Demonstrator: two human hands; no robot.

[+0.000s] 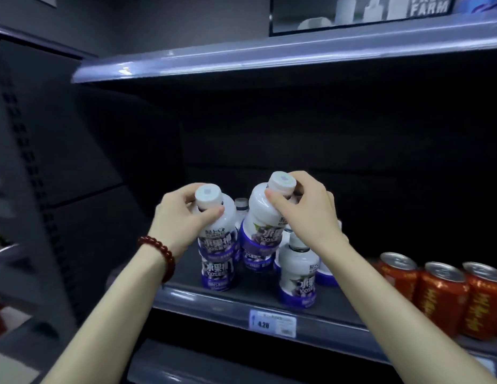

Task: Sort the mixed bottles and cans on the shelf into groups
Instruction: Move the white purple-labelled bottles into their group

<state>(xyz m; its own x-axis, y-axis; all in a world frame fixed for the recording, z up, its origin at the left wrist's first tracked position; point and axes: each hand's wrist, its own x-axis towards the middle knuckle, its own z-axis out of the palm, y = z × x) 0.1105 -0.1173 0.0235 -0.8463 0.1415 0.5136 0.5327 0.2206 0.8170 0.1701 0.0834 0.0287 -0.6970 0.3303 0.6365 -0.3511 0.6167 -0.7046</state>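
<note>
Bottles cluster at frame centre on the shelf (241,299), red cans (441,297) grouped lower right. Left hand (178,220) and right hand (305,209) each grip a purple-label bottle by the neck. Sorting looks mostly done.

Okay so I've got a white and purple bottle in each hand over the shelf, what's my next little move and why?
Probably lower both bottles onto the bare shelf patch at left. Left hand and right hand each grip one by the neck, raised among matching bottles; red cans already group on the right.
</note>
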